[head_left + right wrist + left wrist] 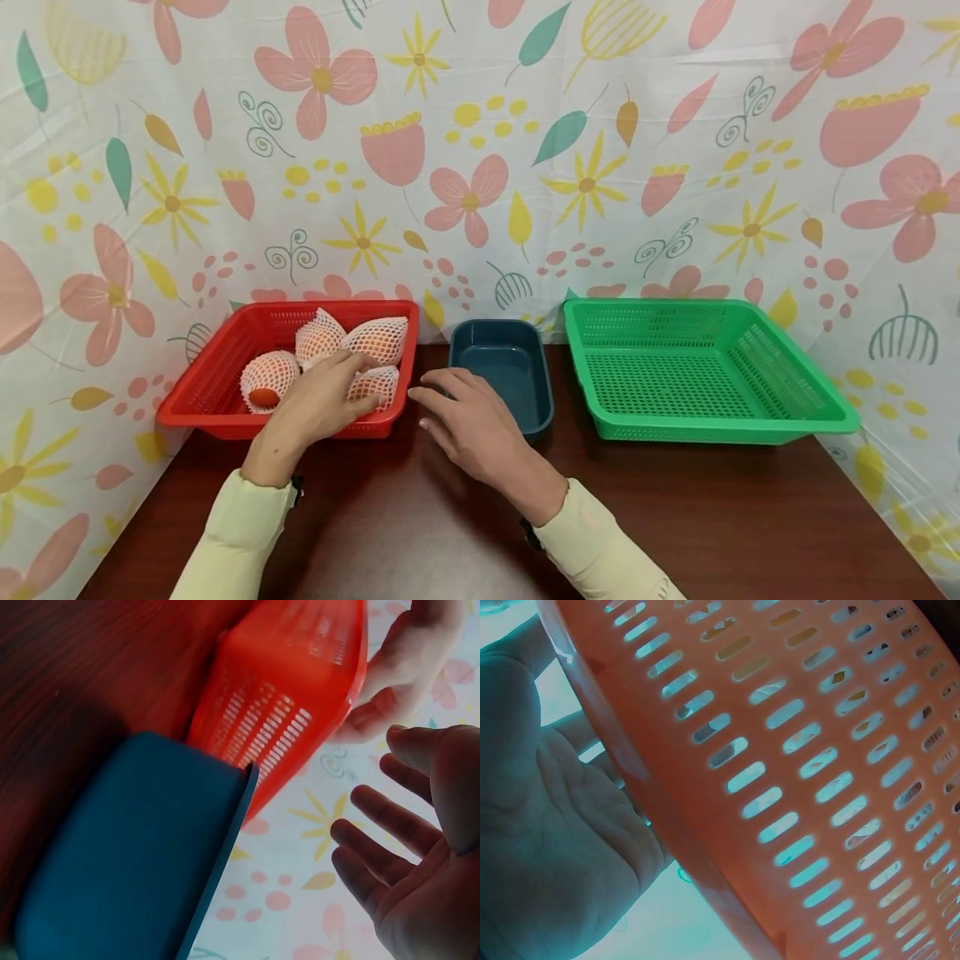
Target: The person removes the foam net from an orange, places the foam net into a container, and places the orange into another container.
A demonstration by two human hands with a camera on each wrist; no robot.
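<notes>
My left hand (pixel 315 402) reaches over the near side of a red basket (pixel 213 375), its fingers and thumb spread above a piece of fruit in a white foam net (pixel 377 385). More net-wrapped fruit lies around it, including a round one with an orange-red patch bare (pixel 270 379). In the left wrist view the basket's slotted wall (pixel 727 780) hides that hand's fingertips. Holding nothing, my right hand (pixel 483 429) hovers by the near left side of a dark blue tray (pixel 540 392). The right wrist view shows its fingers (pixel 397 817) apart and relaxed.
A green basket (pixel 675 429) with a mesh floor stands right of the blue tray. All three containers sit on a dark brown table (pixel 735 508), close to a flower-printed cloth (pixel 480 108) that hangs behind and at the sides.
</notes>
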